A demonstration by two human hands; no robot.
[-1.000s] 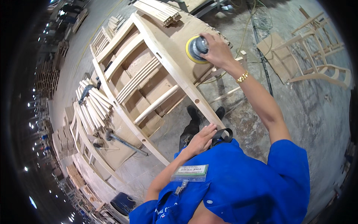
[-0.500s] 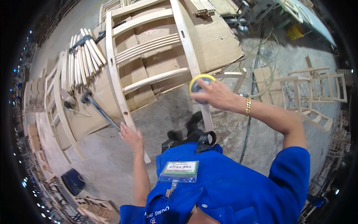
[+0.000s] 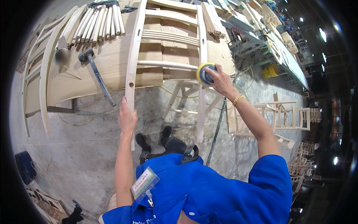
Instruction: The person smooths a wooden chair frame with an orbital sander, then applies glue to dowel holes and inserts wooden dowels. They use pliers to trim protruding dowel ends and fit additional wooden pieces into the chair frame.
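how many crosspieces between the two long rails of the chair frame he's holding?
4. On the chair frame: top crosspiece at the bench's far edge, second just below, wide grooved slat, round rung nearest the sander. None look hidden.

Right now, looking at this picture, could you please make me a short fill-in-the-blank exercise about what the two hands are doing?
1. The right hand presses a round sander with a ____ rim against the wooden chair frame.
2. The left hand grips the frame's ____ leg.
3. A hammer lies on the workbench to the ____ of the frame.
4. The right wrist wears a gold ____.

Missing words: yellow; left; left; bracelet
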